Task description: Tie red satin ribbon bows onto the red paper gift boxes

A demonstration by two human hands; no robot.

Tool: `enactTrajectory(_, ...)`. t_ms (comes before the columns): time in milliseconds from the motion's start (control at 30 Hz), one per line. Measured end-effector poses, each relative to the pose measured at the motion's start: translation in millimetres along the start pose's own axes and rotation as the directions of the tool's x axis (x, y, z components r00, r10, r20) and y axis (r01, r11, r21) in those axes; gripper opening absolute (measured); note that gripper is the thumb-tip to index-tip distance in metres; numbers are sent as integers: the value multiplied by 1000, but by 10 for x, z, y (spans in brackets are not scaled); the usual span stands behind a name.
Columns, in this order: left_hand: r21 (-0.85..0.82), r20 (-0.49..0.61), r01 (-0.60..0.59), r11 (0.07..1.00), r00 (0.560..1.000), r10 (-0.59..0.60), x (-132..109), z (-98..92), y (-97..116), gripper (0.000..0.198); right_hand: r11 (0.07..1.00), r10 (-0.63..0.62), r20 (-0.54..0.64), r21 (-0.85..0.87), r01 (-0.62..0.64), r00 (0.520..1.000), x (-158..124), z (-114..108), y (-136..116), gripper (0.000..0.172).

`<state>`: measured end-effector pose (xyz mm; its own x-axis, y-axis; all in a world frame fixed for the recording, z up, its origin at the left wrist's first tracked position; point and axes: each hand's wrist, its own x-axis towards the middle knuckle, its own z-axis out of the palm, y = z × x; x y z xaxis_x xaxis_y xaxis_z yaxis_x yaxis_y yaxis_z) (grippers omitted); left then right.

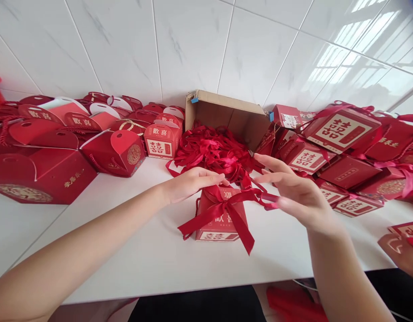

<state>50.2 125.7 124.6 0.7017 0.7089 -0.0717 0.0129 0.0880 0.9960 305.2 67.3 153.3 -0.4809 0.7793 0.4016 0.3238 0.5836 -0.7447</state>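
A small red gift box [221,219] with white and gold Chinese characters stands on the white table before me. On its top sits a red ribbon bow [224,205], its two tails hanging over the front. My left hand [188,184] is at the bow's upper left, thumb and fingers drawn together at the ribbon; the exact contact is partly hidden. To the right, my right hand [298,192] has its fingers spread and slightly blurred. A loop of the ribbon reaches its thumb tip, lying between thumb and fingers.
Behind the box, a tangle of red ribbons [216,150] spills from a cardboard box [226,107] against the tiled wall. Red gift boxes [115,150] stand at left; bow-tied boxes [343,129] are stacked at right. Another person's hand [402,252] holds a red item at far right.
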Motion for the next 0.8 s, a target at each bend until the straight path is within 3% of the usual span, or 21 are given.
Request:
enactTrajectory(100, 4, -27, 7, 1000, 1000, -7, -19, -8, 43, 32, 967, 43, 17, -254, -37, 999, 191, 195, -153, 13)
enactTrajectory(233, 38, -22, -12, 999, 1000, 13, -43, -8, 84, 28, 921, 29, 87, -390, 7, 996, 306, 442, -123, 7)
enactTrajectory(333, 50, 9, -16, 999, 1000, 15, -55, 2, 97, 24, 905, 11, 82, -425, 26, 997, 306, 516, -64, 5)
enactTrajectory(467, 88, -34, -4, 996, 999, 7, -66, 28, 124, 23, 897, 19, 56, -441, 8, 998, 298, 537, -46, 6)
enactTrajectory(667, 286, -60, -7, 958, 998, 25, -75, 43, 206, 25, 914, 2, 70, -406, 26, 998, 308, 524, -61, 8)
enactTrajectory(800, 385, 6, -70, 920, 997, 73, -87, 31, 229, 28, 924, -2, 80, -382, 33, 997, 314, 522, -50, 8)
